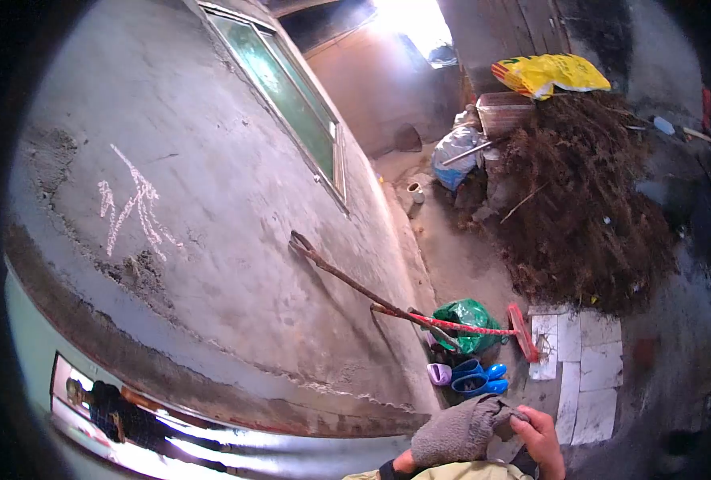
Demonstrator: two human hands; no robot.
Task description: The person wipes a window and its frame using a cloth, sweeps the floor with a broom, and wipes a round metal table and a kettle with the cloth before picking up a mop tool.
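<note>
**2 bare hands work a gray cloth beside a rough concrete wall**

At the bottom edge, a gray cloth [461,432] is bunched between the wearer's 2 hands, just in front of the body. The right hand [541,442] pinches the cloth's upper right edge between thumb and fingers. The left hand [404,462] shows only as a strip of skin near the wrist, with a dark band [387,470] beside it; the cloth covers the rest, so I cannot tell whether its fingers are spread or pressed together. Pale yellow-beige clothing [459,471] shows below the cloth.

Beyond the hands, 2 blue boots [479,378] lie on the floor beside 1 lilac shoe [439,374]. Behind them is a green plastic bag [463,316], crossed by the red handle of a broom [524,332]. A long wooden stick [347,278] leans on the gray wall [211,184], which bears a pale chalk mark [139,196] and a window [279,88].

To the right, white tiles [598,412] cover part of the floor near a large heap of dry brown brushwood [587,200], with a yellow sack [563,74] on top.
</note>
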